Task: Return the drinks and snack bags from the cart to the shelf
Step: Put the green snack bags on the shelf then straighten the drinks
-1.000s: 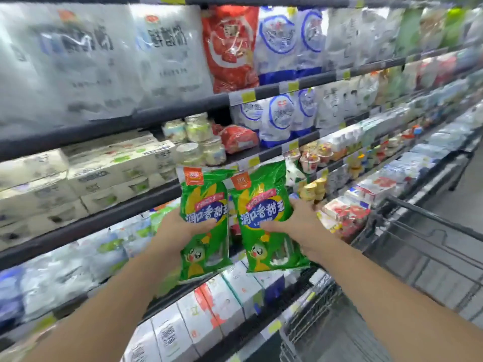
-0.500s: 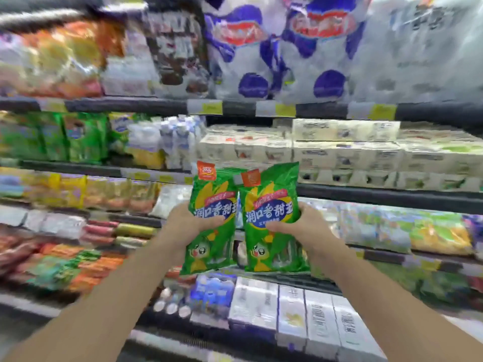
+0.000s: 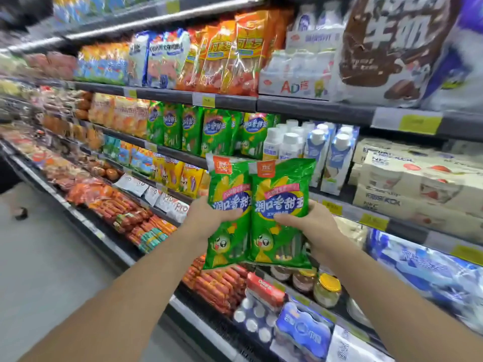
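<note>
Two green plastic snack bags, left (image 3: 228, 218) and right (image 3: 281, 215), overlap edges, each gripped upright by left hand (image 3: 206, 218) and right hand (image 3: 308, 223), before the stocked dark shelf (image 3: 235, 101); open grey floor (image 3: 47, 257) lies left.

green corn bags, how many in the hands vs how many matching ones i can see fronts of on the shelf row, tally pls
Held in the left hand: 1, the left green bag
Held in the right hand: 1, the right green bag
Matching green bags on the shelf row: 5 fronts showing; any behind are hidden
Total: 7
</note>
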`<state>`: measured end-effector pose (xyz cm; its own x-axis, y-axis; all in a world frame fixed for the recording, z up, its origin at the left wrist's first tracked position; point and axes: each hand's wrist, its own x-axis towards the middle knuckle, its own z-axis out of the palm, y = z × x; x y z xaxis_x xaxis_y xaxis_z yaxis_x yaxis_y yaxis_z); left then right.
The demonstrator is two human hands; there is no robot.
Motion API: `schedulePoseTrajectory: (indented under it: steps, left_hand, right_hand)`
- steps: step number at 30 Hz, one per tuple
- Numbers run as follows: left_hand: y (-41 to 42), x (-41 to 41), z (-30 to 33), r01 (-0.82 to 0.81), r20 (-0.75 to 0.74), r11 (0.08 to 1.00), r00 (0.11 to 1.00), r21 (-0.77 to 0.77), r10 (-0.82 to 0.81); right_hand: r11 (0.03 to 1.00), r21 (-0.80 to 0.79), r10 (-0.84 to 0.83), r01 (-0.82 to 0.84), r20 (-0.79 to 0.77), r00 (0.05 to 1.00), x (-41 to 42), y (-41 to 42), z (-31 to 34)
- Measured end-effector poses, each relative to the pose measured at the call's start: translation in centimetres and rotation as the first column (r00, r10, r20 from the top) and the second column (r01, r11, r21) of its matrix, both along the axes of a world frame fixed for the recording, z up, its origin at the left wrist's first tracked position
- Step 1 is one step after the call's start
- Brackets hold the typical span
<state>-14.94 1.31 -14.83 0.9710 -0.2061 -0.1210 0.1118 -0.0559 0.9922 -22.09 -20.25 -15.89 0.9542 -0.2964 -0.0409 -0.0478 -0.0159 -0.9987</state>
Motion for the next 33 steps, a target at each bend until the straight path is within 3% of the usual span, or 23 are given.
schedulePoseTrajectory:
  steps: [6,11,16,19,22,28,33]
  left_hand:
    - [-0.4,6.8,2.1,-0.067,0.012,0.998,0.998,0.018,0.067]
    - [-1.2,12.1,3.8,-0.009,0.084,0.999,0.996,0.051,0.005]
    - [-1.7,20.8,2.2,0.057,0.0,0.993,0.998,0.103,-0.057]
    - [-2.7,26.5,0.7,0.144,-0.035,0.984,0.989,0.103,-0.141]
    - [-4.4,27.0,3.1,0.211,-0.03,0.972,0.977,0.104,-0.209]
    - [-7.0,32.2,6.4,0.356,0.052,0.932,0.932,0.072,-0.36]
    - [-9.4,35.6,5.2,0.394,0.142,0.915,0.904,0.081,-0.402]
  right_hand:
    - [0.999,0.025,0.035,-0.036,0.017,0.999,8.2,0.3,1.0]
    - [0.998,0.062,0.029,-0.032,0.057,0.998,12.3,0.0,2.7]
    - [0.995,0.095,-0.002,-0.005,0.076,0.997,13.8,-0.1,3.5]
    - [0.995,0.084,-0.052,0.047,0.066,0.996,14.6,0.2,3.3]
    - [0.991,0.076,-0.118,0.114,0.049,0.992,15.2,0.9,3.1]
    - [0.965,0.089,-0.249,0.247,0.011,0.968,16.5,3.4,3.3]
    - [0.919,0.161,-0.358,0.359,-0.038,0.933,17.3,5.5,2.9]
